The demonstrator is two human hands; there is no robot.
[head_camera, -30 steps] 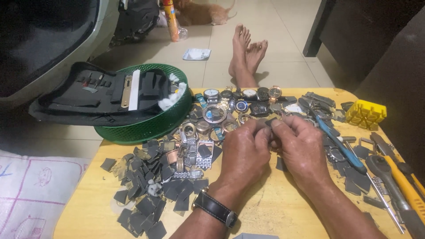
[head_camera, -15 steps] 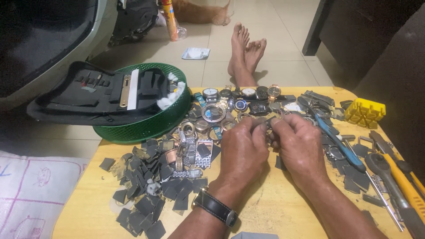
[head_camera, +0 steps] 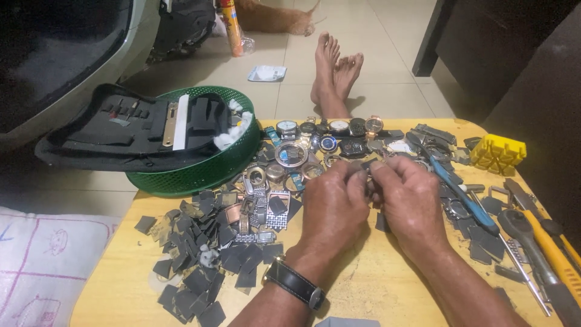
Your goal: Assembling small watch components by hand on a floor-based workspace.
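- Looking down at the table (head_camera: pixel 387 303), I see the left hand (head_camera: pixel 336 203) and the right hand (head_camera: pixel 408 203) meet above the middle, fingertips pinched together on a small part (head_camera: pixel 368 171). It is mostly hidden, so I cannot tell what kind of piece it is.
- Both hands are closed tight at the tips, with the other fingers curled in. I judge that if the pinch loosens, the part could fall into the clutter under it and be hard to find again.
- Just beyond the hands lies a row of watches (head_camera: pixel 330 130), and to the left a heap of dark flat pieces (head_camera: pixel 200 266). A dropped part may disappear among these.
- A blue tool (head_camera: pixel 463 197) lies just beside the right hand. A sideways move of that wrist could push it against the other tools (head_camera: pixel 538 242) near the table edge.
- The green basket (head_camera: pixel 206 172) with the black case (head_camera: pixel 121 130) sits half over the far-left edge; I think a knock on the table might tip it.
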